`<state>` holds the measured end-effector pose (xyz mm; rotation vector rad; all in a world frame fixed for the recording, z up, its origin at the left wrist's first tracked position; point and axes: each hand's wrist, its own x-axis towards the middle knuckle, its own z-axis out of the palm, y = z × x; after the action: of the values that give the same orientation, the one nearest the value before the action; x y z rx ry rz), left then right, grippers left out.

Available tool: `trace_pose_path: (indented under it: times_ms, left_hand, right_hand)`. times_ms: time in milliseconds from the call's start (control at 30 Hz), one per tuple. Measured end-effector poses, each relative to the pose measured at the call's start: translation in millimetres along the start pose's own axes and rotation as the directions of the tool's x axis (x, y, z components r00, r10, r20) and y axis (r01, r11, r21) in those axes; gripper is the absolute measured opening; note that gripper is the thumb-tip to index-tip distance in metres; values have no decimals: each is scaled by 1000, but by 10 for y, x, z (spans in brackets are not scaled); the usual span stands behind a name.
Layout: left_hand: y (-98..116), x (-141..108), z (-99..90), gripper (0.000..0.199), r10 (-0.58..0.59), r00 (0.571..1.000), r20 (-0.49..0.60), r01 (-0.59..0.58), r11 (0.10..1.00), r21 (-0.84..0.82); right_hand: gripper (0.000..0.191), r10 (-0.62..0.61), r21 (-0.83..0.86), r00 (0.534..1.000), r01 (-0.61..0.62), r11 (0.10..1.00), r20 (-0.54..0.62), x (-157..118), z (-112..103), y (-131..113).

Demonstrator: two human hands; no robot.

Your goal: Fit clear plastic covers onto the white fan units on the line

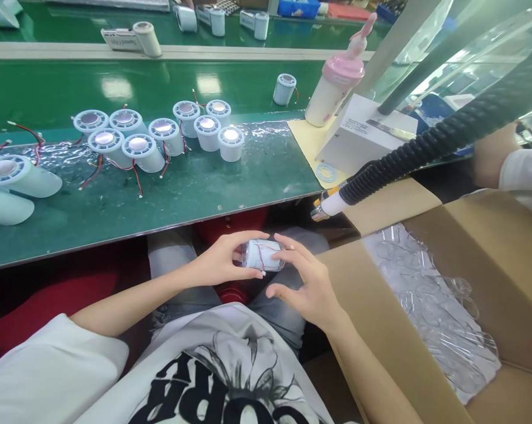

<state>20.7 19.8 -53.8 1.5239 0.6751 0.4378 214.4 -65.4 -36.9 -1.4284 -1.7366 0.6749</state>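
Note:
A pale blue cylindrical part [271,255] with a clear cover and thin red wires lies sideways over my lap. My left hand [224,258] grips its left end between thumb and fingers. On its right end rest the fingertips of my right hand [307,280], whose thumb is held apart below. Several similar pale blue cylinders with wires stand in groups on the green bench [195,194], among them a white-topped cylinder [231,143] nearest my hands.
An open cardboard box [367,312] of clear plastic pieces [429,306] sits at the right. A black corrugated hose [407,141] hangs before a white metal box [363,135]. A pink-lidded bottle [334,88] stands behind. Another person's arm [495,156] shows far right.

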Motion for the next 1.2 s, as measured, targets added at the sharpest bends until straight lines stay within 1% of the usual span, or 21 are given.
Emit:
trace_pose_path:
  times_ms: [100, 167, 200, 267, 333, 367, 400, 467, 500, 533, 567, 600, 633, 700, 800, 867, 933, 1067, 1200]
  left_hand:
    - [3, -5, 52, 63, 66, 996, -53, -60, 993, 105]
    - [5, -5, 61, 61, 91, 994, -56, -84, 989, 122]
    - [7, -4, 55, 62, 97, 994, -49, -90, 989, 121]
    - [12, -4, 29, 63, 95, 995, -20, -93, 991, 100]
    - [14, -6, -7, 63, 76, 997, 15, -76, 996, 48]
    - [14, -7, -24, 64, 55, 998, 34, -55, 998, 1]
    - [12, -9, -39, 64, 31, 998, 52, -27, 998, -62]
    - [8, -18, -62, 63, -10, 997, 77, 26, 977, -210]
    - [7, -24, -69, 62, -21, 996, 84, 44, 960, -277]
    - [10, -32, -74, 60, -31, 995, 93, 60, 942, -330]
    - [16, -41, -77, 60, -43, 993, 111, 81, 929, -361]
    - [27, -51, -81, 60, -58, 989, 135, 105, 922, -374]
    - [43, -60, -84, 61, -70, 984, 163, 127, 920, -370]
    - [86, -78, -93, 65, -68, 979, 191, 129, 937, -325]
    - [159, -97, -105, 74, 0, 986, 165, 34, 979, -201]
    - [203, -107, -108, 77, 44, 987, 155, -24, 991, -132]
    - [234, -118, -106, 78, 81, 985, 149, -68, 993, -92]
    - [258, -142, -99, 77, 123, 983, 138, -118, 992, -47]
    - [260, -159, -103, 75, 144, 979, 141, -146, 989, 4]
  right_hand:
    - [16, 18, -116, 995, -29, 993, -95, 32, 109, -118]
    - [19, 37, -126, 989, -55, 990, -144, 61, 155, -149]
    - [22, 58, -91, 986, -73, 993, -158, 76, 163, -149]
    - [26, 140, 42, 976, -135, 990, -164, 102, 145, -125]
    - [29, 224, 184, 964, -197, 963, -140, 120, 89, -78]
    - [30, 236, 241, 965, -204, 949, -112, 125, 50, -52]
    - [28, 217, 280, 974, -192, 941, -63, 126, 6, -27]
    - [13, 104, 271, 992, -118, 955, 65, 113, -84, 14]
    - [17, 32, 227, 992, -58, 972, 118, 99, -124, 29]
    - [29, -34, 165, 987, 7, 986, 156, 82, -158, 39]
    - [40, -85, 98, 981, 69, 993, 172, 62, -184, 45]
    - [45, -123, 42, 978, 117, 992, 169, 42, -201, 48]
    - [45, -150, 10, 976, 150, 989, 156, 23, -210, 49]
    - [45, -168, 18, 976, 167, 986, 135, -10, -212, 48]
    - [48, -109, 145, 985, 90, 985, 135, -38, -205, 43]
    - [48, -48, 229, 987, 11, 973, 156, -48, -208, 37]
    - [46, 5, 278, 984, -56, 959, 181, -53, -216, 25]
    - [45, 71, 351, 973, -147, 925, 220, -57, -224, -3]
    - [44, 107, 411, 966, -199, 890, 236, -57, -223, -32]
